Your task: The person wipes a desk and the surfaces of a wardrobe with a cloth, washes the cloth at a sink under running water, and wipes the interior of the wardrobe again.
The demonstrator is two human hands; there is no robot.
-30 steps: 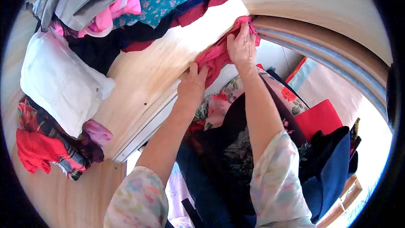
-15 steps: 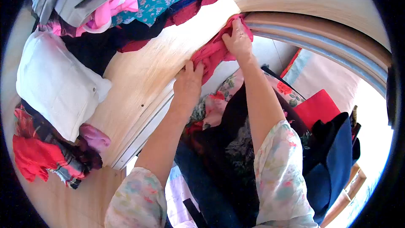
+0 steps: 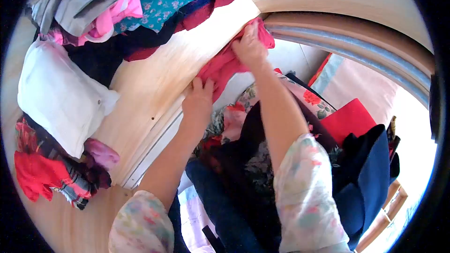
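A crumpled pink-red cloth point(image 3: 228, 68) lies along the front edge of the wooden shelf point(image 3: 136, 98) and hangs a little over it. My right hand point(image 3: 252, 51) grips its far end near the corner, thumb pressed into the fabric, slightly blurred. At the near end, my left hand point(image 3: 198, 99) has its fingertips on the cloth, and folds hide part of the grip. What kind of garment it is does not show.
A white folded garment point(image 3: 61, 98) and a teal floral cloth point(image 3: 180, 0) are on the shelf, with a red scarf-like cloth point(image 3: 40, 173) nearer. Below the edge lie dark clothes point(image 3: 234, 178) and a red folded piece point(image 3: 349, 119). A sliding-door track point(image 3: 347, 35) runs at right.
Both hands and the pink-red cloth have shifted slightly left and nearer along the shelf edge in view. The shelf piles have also shifted slightly left.
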